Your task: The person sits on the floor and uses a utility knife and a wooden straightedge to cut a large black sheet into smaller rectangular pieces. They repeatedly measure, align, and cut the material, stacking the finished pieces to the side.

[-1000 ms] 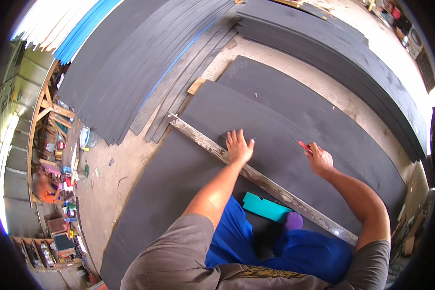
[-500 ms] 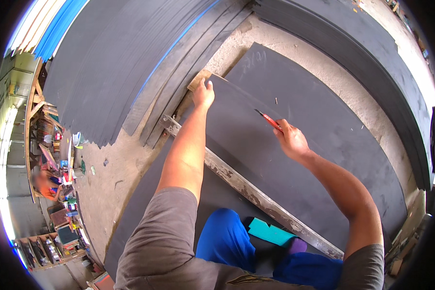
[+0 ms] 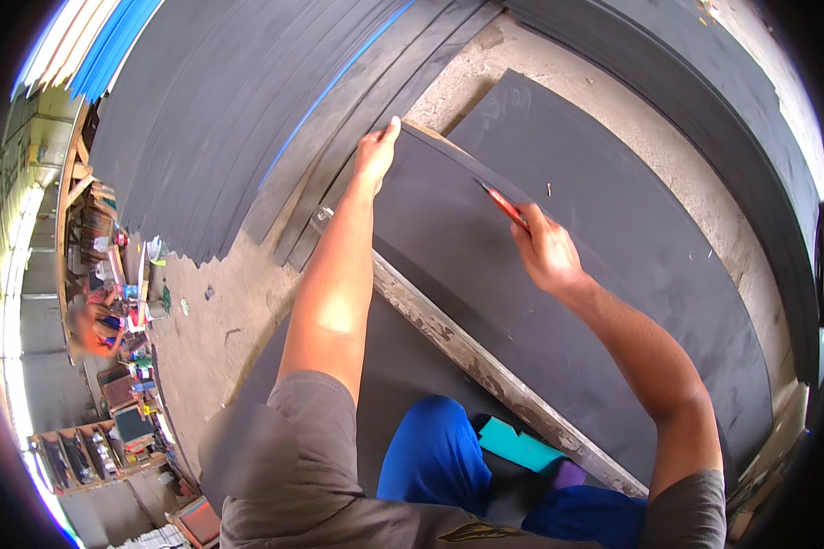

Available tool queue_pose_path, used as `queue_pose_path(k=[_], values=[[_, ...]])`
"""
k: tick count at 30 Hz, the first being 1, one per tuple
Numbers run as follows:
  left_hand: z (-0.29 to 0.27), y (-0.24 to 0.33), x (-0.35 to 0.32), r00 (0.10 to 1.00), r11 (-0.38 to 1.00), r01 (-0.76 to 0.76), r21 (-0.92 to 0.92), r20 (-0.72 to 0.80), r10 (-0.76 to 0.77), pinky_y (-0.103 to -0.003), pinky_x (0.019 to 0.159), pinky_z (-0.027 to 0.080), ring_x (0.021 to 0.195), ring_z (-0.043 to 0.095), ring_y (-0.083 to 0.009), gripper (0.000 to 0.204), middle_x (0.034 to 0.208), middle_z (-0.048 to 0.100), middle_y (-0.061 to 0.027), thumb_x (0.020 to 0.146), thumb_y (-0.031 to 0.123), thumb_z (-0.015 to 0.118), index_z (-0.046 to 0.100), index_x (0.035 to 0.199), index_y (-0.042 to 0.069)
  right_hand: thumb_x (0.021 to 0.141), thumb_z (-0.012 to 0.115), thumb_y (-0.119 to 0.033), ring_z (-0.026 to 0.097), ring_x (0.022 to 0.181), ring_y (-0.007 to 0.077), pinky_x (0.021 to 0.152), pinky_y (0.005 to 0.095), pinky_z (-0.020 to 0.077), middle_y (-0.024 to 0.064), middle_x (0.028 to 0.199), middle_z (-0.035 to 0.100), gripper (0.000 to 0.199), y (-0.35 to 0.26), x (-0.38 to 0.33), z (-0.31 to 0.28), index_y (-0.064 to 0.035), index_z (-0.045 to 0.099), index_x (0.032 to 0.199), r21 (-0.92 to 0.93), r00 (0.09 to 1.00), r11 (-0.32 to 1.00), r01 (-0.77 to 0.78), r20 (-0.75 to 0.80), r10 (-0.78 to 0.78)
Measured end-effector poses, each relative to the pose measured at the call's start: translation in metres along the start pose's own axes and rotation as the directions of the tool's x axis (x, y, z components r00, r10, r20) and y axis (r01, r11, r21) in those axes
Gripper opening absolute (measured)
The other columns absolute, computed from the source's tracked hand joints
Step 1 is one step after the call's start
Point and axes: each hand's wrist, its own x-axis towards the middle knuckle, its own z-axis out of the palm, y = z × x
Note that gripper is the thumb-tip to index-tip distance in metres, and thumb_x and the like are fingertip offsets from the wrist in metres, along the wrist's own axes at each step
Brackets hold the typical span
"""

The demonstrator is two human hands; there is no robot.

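Left grip (image 3: 374, 159) now farther forward, pinching dark sheet (image 3: 430, 206); right grip (image 3: 549, 252) pinching red knife (image 3: 505, 206)

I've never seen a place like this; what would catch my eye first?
Probably the red knife-like tool in the right hand, over a dark sheet, with the left hand at its far left corner. Nearer the body, a long, scuffed bar runs diagonally, and a bright teal piece lies by the blue trousers.

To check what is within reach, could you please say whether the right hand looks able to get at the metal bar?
Probably yes: the middle of the metal bar lies uncovered, though the right hand holds a red knife, which may hinder its grip.
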Motion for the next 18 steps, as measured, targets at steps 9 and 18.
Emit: queue_pose_path(k=[9,18], values=[[-0.011,-0.034,-0.003,0.973,0.973,-0.212,-0.094,0.071,0.219,-0.032,0.092,0.051,0.097,0.065,-0.0130,0.049,0.107,0.075,-0.0049,0.111,0.043,0.055,0.072,0.121,-0.002,0.110,0.046,-0.022,0.072,0.102,0.0440,0.086,0.0538,0.0583,0.0231,0.121,0.070,0.032,-0.096,0.082,0.020,-0.0041,0.053,0.137,-0.287,0.961,0.927,0.242,-0.058,-0.269],[-0.014,-0.028,-0.012,0.979,0.981,-0.192,0.027,0.069,0.190,-0.031,0.078,0.049,0.082,0.058,-0.0107,0.048,0.088,0.069,-0.0003,0.112,0.043,0.053,0.073,0.104,-0.001,0.109,0.052,-0.022,0.073,0.095,0.0443,0.082,0.0541,0.0587,0.0208,0.113,0.072,0.034,-0.095,0.107,0.048,-0.0073,0.053,0.139,-0.396,0.953,0.888,0.232,-0.091,-0.289]])
